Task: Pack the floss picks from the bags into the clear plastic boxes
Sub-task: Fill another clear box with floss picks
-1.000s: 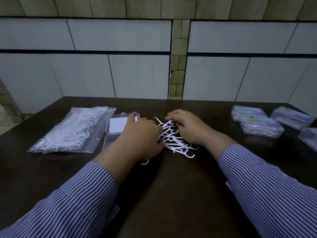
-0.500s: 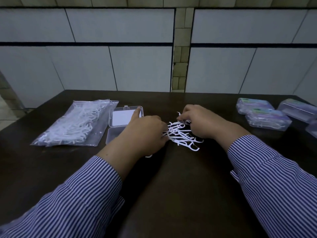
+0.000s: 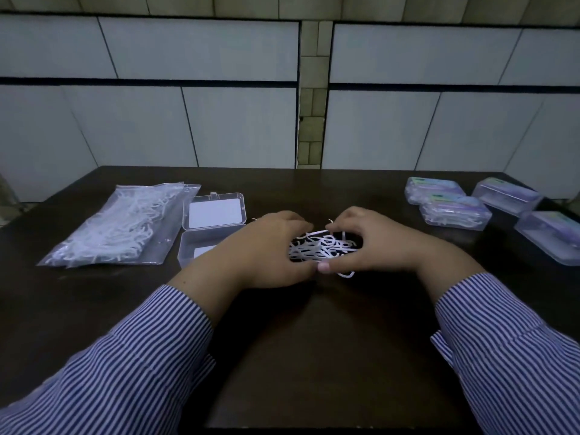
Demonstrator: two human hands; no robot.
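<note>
left hand (image 3: 262, 251) covers open box (image 3: 201, 248) near corner; floss pile (image 3: 320, 248) half-hidden between hands; far-right box (image 3: 552, 235) cropped.

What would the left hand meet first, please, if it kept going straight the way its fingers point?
Probably the pile of floss picks that the left hand already touches, then the right hand cupped opposite; depth is unclear.

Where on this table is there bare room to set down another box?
Bare table lies near the front edge between the two striped sleeves, and at the back between the open clear box and the closed boxes. Crowded: the bag of floss picks at left, the loose picks under both hands.
</note>
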